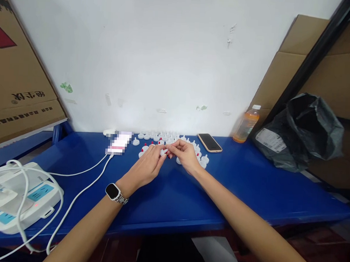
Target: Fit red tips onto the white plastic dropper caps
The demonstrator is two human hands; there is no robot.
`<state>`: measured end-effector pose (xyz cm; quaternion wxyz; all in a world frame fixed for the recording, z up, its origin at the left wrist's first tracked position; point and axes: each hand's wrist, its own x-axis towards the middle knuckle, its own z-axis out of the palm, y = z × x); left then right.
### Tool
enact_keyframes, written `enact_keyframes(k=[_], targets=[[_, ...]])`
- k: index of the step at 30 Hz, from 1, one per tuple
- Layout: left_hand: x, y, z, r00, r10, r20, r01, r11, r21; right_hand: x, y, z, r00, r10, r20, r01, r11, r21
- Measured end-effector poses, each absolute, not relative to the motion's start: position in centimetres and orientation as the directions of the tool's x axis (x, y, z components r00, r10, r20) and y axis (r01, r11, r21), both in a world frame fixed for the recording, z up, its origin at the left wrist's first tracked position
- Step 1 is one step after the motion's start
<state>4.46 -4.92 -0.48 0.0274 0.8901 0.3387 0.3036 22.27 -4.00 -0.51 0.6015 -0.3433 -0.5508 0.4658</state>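
My left hand (146, 165), with a watch (113, 191) on the wrist, is closed on a white nozzle cap (163, 152) held just above the blue table. The thumb and fingers of my right hand (185, 157) are pinched together at the tip of that cap. What sits between them is hidden, though a bit of red shows beneath. Around and behind both hands stand many white nozzle caps (204, 160) with thin spouts. Some of them carry small red tips (160, 139).
A phone (210, 143) lies behind to the right, near an orange drink bottle (246, 125) and a dark plastic bag (300, 133). On the left are a blurred-out phone-like thing (119, 142), white cables (80, 196) and a power strip (42, 206). A white wall (167, 60) bounds the table (248, 189).
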Motion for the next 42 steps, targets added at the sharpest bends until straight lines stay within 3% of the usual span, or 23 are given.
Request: enact_keyframes(k=[10, 14, 16, 19, 22, 24, 29, 33, 35, 38, 42], targets=[[5.0, -4.8, -0.5, 0.572, 0.641, 0.512, 0.541, -0.764, 0.351, 21.9, -4.7, 0.5, -0.045, 0.908, 0.416, -0.104, 0.410, -0.906], [4.2, -4.4, 0.2, 0.478, 0.686, 0.549, 0.605, -0.710, 0.360, 23.4, -4.9, 0.5, -0.061, 0.854, 0.516, 0.206, 0.517, -0.831], [3.6, -4.1, 0.4, 0.458, 0.688, 0.562, 0.615, -0.702, 0.358, 24.3, -5.0, 0.2, -0.190, 0.839, 0.510, 0.422, 0.539, -0.729], [3.0, -3.8, 0.5, 0.447, 0.688, 0.571, 0.629, -0.696, 0.347, 25.7, -5.1, -0.4, -0.410, 0.804, 0.431, 0.650, 0.589, -0.480], [3.1, -3.6, 0.3, 0.446, 0.688, 0.573, 0.635, -0.694, 0.339, 26.7, -4.7, -0.4, -0.435, 0.794, 0.425, 0.795, 0.560, -0.232], [3.3, -3.6, 0.2, 0.455, 0.682, 0.572, 0.631, -0.700, 0.333, 27.0, -3.9, -0.1, -0.398, 0.815, 0.422, 0.846, 0.504, -0.175], [3.6, -3.5, 0.0, 0.461, 0.675, 0.577, 0.638, -0.704, 0.314, 26.2, 0.0, 0.7, -0.237, 0.881, 0.410, 0.916, 0.344, -0.208], [3.4, -3.4, -0.2, 0.468, 0.672, 0.574, 0.647, -0.703, 0.295, 25.2, 2.8, 1.1, -0.199, 0.926, 0.319, 0.940, 0.273, -0.206], [3.4, -3.4, -0.2, 0.469, 0.672, 0.574, 0.654, -0.700, 0.285, 25.1, 2.8, 1.4, -0.190, 0.925, 0.329, 0.916, 0.288, -0.280], [3.8, -3.6, -0.2, 0.457, 0.650, 0.607, 0.656, -0.707, 0.264, 24.9, 0.7, 2.0, -0.127, 0.882, 0.454, 0.817, 0.353, -0.457], [4.4, -4.1, -0.1, 0.481, 0.623, 0.616, 0.666, -0.717, 0.204, 23.6, -3.3, 2.0, -0.170, 0.858, 0.485, 0.533, 0.494, -0.687]])
